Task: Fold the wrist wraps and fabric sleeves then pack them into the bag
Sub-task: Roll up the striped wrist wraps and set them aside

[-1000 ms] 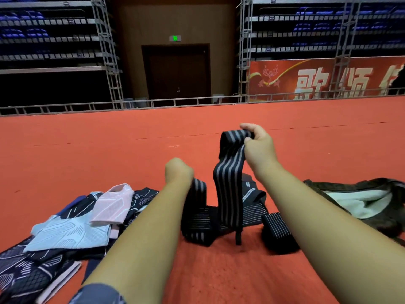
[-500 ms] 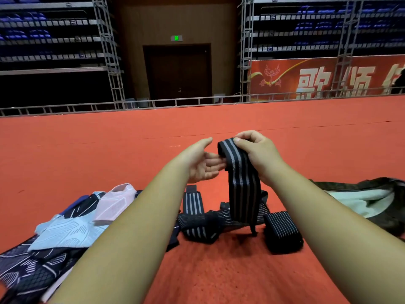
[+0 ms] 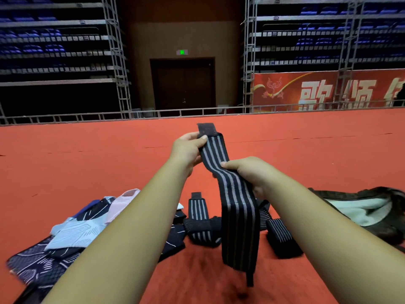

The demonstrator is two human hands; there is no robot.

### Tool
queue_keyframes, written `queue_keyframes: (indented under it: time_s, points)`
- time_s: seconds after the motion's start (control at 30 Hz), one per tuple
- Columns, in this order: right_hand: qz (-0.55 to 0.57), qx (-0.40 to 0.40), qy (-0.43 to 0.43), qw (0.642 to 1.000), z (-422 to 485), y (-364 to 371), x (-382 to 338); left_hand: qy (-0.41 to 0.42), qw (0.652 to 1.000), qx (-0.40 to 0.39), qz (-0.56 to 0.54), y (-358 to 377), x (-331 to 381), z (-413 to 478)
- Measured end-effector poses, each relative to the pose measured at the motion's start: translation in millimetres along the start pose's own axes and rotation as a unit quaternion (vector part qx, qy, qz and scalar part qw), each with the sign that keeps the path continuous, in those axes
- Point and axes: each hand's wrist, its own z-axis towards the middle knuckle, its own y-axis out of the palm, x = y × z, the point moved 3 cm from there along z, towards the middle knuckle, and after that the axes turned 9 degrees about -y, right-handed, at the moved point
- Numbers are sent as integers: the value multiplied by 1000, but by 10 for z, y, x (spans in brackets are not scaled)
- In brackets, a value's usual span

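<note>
Change: compared with half a second ago, the left hand (image 3: pixel 187 150) has gone from open beside the strip to holding its top end, and the right hand (image 3: pixel 252 174) has slid from that end to a lower point on the strip.
Fabric sleeves (image 3: pixel 72 235): heaped unfolded on the floor (image 3: pixel 87 167), below and outside the left hand, under its forearm.
Left hand: thumb and fingers pinch the wrist wrap (image 3: pixel 236 205) just under its dark tab (image 3: pixel 206 129), which stands up above the fingers.
Wrist wrap: held in the air, taut between the two hands; below the right hand it hangs straight down, and its thin tail (image 3: pixel 249 279) reaches about to the floor.
Right hand: fingers are curled round the strip's edge, thumb on its striped face, below and just inside the left hand.
Loose wraps (image 3: pixel 201 227): tangled on the floor below both hands, behind the hanging strip.
Rolled wrap (image 3: pixel 282 240): on the floor under the right forearm, apparently already done.
Bag (image 3: pixel 359 213): lies open on the floor, outside and below the right hand.
Stage: judged as straightening this strip before folding it; nothing from either heap looks packed yet.
Risk: the hanging end may twist or catch on the loose wraps, giving a crooked fold; the left hand's pinch is small and could slip under tension.
</note>
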Motion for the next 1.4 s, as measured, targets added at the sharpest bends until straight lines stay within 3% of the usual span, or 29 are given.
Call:
queue_keyframes:
  time_s: [0.13,0.27,0.47,0.73,1.07,1.4]
  points:
    - [54,-57,34,996,-106,197,-75,32,999,-6,11,-94,132,-140]
    - [71,-62,44,995,-73,303,22,36,999,-6,22,-260,107,-184]
    - [31,-47,-11,998,79,350,382,34,993,-21,115,-457,-180,-240]
    - [65,-50,-34,996,152,400,527,22,997,-54,59,-628,-394,-270]
    - [72,-70,-59,993,187,463,594,14,999,-21,47,-660,-339,-318]
    - [73,-106,-56,990,152,498,662,30,997,-63,14,-757,-390,-310]
